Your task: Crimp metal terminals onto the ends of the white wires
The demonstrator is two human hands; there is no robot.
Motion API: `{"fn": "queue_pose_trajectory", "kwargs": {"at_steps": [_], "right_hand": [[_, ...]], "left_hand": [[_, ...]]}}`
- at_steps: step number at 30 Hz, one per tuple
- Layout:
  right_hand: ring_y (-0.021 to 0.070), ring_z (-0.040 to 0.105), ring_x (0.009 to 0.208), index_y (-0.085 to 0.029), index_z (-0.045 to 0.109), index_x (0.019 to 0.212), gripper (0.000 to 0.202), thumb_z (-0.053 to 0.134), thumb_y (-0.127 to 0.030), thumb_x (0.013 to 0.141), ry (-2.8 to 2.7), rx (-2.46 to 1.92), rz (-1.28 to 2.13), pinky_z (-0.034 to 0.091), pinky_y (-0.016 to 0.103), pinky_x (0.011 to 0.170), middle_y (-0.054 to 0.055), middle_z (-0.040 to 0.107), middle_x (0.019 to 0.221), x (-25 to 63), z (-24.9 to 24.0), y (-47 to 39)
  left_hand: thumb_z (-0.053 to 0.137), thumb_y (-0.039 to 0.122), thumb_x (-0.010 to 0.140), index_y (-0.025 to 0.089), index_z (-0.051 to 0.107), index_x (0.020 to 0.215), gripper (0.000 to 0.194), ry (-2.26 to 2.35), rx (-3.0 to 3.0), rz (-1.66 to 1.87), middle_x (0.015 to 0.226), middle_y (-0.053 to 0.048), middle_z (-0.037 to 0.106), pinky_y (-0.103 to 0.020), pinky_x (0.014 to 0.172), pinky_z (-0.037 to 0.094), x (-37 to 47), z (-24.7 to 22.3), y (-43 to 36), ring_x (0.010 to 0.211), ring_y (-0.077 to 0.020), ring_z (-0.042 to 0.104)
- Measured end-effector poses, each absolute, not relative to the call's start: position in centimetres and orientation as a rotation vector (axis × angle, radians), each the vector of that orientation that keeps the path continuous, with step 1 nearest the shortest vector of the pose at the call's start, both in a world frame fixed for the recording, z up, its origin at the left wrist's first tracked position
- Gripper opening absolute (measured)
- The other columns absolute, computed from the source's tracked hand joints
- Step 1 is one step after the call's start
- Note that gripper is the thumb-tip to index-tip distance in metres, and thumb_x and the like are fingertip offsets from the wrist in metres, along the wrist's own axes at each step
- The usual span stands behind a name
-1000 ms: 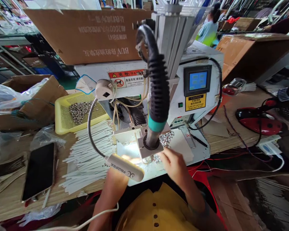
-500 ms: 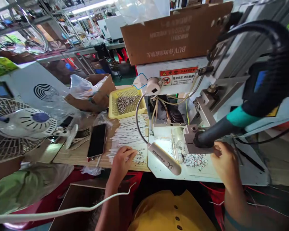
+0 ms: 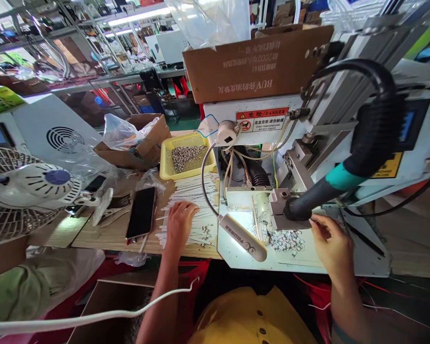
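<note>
My left hand is over a spread of thin white wires on the wooden table, its fingers curled downward. Whatever those fingers may hold is hidden. My right hand is beside the metal block of the bench machine, thumb and forefinger pinched close to its right side. Anything within that pinch is too small to make out. A heap of small metal parts lies on the white machine base between my hands. A thick black tube with a teal band runs down to the block.
A white lamp on a bent neck hangs between my hands. Behind the wires stands a yellow basket of small metal parts. To the left are a phone, a fan and a cardboard box. A danger label marks the machine.
My left hand has moved away from me, up over the wires, its fingers now bent down. My right hand stays by the block. The view has shifted slightly.
</note>
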State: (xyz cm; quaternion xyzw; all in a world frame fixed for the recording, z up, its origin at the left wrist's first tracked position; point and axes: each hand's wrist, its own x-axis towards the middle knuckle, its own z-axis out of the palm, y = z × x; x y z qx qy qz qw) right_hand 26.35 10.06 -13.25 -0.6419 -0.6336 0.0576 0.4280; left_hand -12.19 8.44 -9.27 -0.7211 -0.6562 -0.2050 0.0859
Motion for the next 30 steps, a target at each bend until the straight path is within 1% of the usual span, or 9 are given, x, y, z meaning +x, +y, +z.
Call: {"fn": "queue_pose_trajectory", "kwargs": {"at_steps": [6,9,13,15,18,22,25,28,30], "right_hand": [[0.0193,0.061,0.063,-0.017,0.061,0.087,0.025,0.047,-0.038,0.087,-1.575,-1.600,0.079,0.046,0.030,0.059,0.009,0.069,0.080,25.9,-12.8,10.0],[0.0187,0.059,0.062,-0.017,0.061,0.089,0.025,0.046,-0.036,0.088,-1.574,-1.600,0.040,0.046,0.030,0.060,0.010,0.068,0.082,25.6,-12.4,10.0],[0.0200,0.059,0.064,-0.019,0.066,0.090,0.026,0.044,-0.033,0.088,-1.654,-1.568,0.074,0.047,0.034,0.066,0.009,0.068,0.080,25.3,-11.7,9.9],[0.0226,0.060,0.071,-0.020,0.068,0.092,0.026,0.045,-0.033,0.087,-1.641,-1.546,0.203,0.048,0.036,0.069,0.012,0.069,0.083,25.1,-11.1,9.5],[0.0237,0.064,0.077,-0.020,0.068,0.093,0.025,0.048,-0.031,0.088,-1.593,-1.510,0.395,0.049,0.036,0.073,0.012,0.070,0.088,24.4,-10.1,8.5],[0.0169,0.062,0.060,-0.019,0.065,0.082,0.017,0.054,-0.032,0.086,-1.505,-1.451,0.829,0.049,0.027,0.058,0.004,0.069,0.070,22.3,-8.9,7.2],[0.0128,0.056,0.057,-0.018,0.059,0.073,0.018,0.053,-0.029,0.086,-1.505,-1.315,1.182,0.045,0.023,0.054,0.001,0.064,0.063,20.8,-8.4,7.0],[0.0082,0.046,0.048,-0.018,0.053,0.070,0.022,0.048,-0.029,0.089,-1.482,-1.222,1.362,0.038,0.020,0.045,-0.002,0.055,0.060,19.7,-8.5,7.3],[0.0059,0.040,0.042,-0.019,0.048,0.069,0.025,0.047,-0.033,0.090,-1.422,-1.193,1.463,0.032,0.020,0.039,-0.004,0.050,0.059,19.2,-8.9,7.7]], "left_hand": [[0.047,0.022,0.091,0.019,0.062,0.091,0.015,-1.887,-2.179,-0.829,0.092,-0.006,0.065,-0.034,0.085,0.044,-14.6,-9.2,6.9,0.090,-0.0186,0.058],[0.042,0.018,0.092,0.018,0.058,0.093,0.016,-1.892,-2.269,-0.921,0.090,-0.005,0.062,-0.028,0.080,0.046,-14.0,-9.0,6.7,0.087,-0.0157,0.059],[0.037,0.015,0.092,0.019,0.059,0.103,0.025,-1.858,-2.392,-0.973,0.089,-0.004,0.060,-0.024,0.070,0.047,-11.8,-8.0,6.7,0.078,-0.0129,0.058],[0.040,0.015,0.091,0.019,0.062,0.101,0.025,-1.827,-2.432,-0.995,0.085,-0.004,0.058,-0.023,0.066,0.047,-10.5,-7.6,6.6,0.074,-0.0130,0.056],[0.045,0.018,0.086,0.019,0.065,0.082,0.021,-1.822,-2.453,-1.061,0.078,-0.004,0.058,-0.024,0.061,0.048,-8.6,-7.8,6.6,0.069,-0.0143,0.056],[0.040,0.016,0.082,0.019,0.065,0.078,0.026,-1.899,-2.644,-1.138,0.080,-0.007,0.065,-0.031,0.068,0.052,-5.3,-9.0,7.4,0.077,-0.0197,0.062],[0.037,0.014,0.082,0.021,0.067,0.077,0.031,-1.871,-2.856,-1.109,0.073,-0.006,0.067,-0.033,0.070,0.054,-2.5,-9.1,7.9,0.076,-0.0200,0.063],[0.039,0.019,0.086,0.022,0.068,0.075,0.031,-1.857,-2.938,-1.035,0.071,-0.006,0.067,-0.031,0.070,0.053,-0.5,-8.5,8.1,0.075,-0.0199,0.063],[0.041,0.024,0.087,0.022,0.067,0.073,0.029,-1.899,-2.937,-1.047,0.068,-0.005,0.066,-0.030,0.066,0.052,0.3,-8.1,8.1,0.071,-0.0192,0.062]]}}
